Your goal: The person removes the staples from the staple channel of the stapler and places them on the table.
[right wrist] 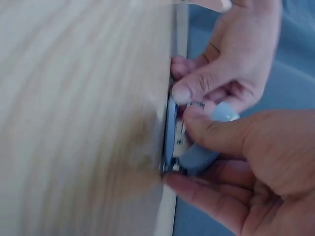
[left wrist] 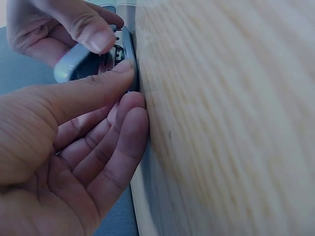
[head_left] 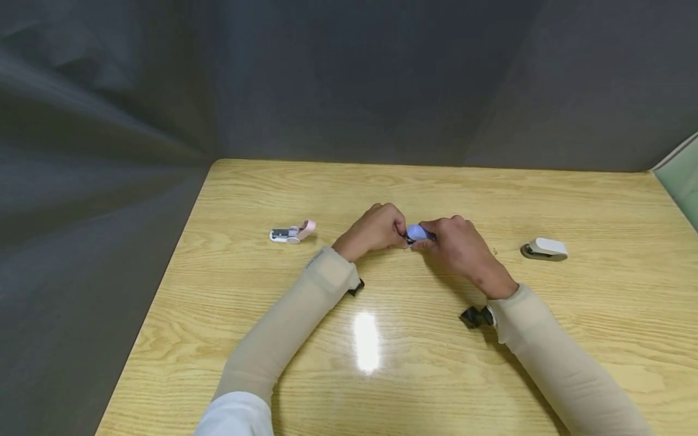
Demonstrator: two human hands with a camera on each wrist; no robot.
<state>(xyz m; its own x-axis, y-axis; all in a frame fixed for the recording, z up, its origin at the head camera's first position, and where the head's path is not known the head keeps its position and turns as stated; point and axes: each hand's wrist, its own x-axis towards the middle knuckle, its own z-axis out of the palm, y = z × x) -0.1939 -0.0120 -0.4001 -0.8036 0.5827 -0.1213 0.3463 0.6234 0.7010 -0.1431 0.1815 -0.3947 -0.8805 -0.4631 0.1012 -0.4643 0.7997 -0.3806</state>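
Observation:
Both hands hold a small blue stapler [head_left: 417, 232] near the middle of the table. In the left wrist view its rounded blue cover [left wrist: 73, 63] stands away from the thin base, with metal parts showing between. My left hand [head_left: 378, 227] pinches one end of the base between thumb and fingers. At the other end, my right hand [head_left: 459, 247] grips the stapler with thumb and fingertips. The right wrist view shows the right thumb [right wrist: 219, 132] over the inner metal part, next to the blue cover [right wrist: 199, 157]. Fingers hide part of the stapler.
To the left lies a white and pink stapler [head_left: 283, 235] with its pink top swung up. A white and grey stapler [head_left: 547, 249] lies to the right. Dark sheeting [head_left: 349, 85] borders the wooden table [head_left: 327, 363] at the back and left.

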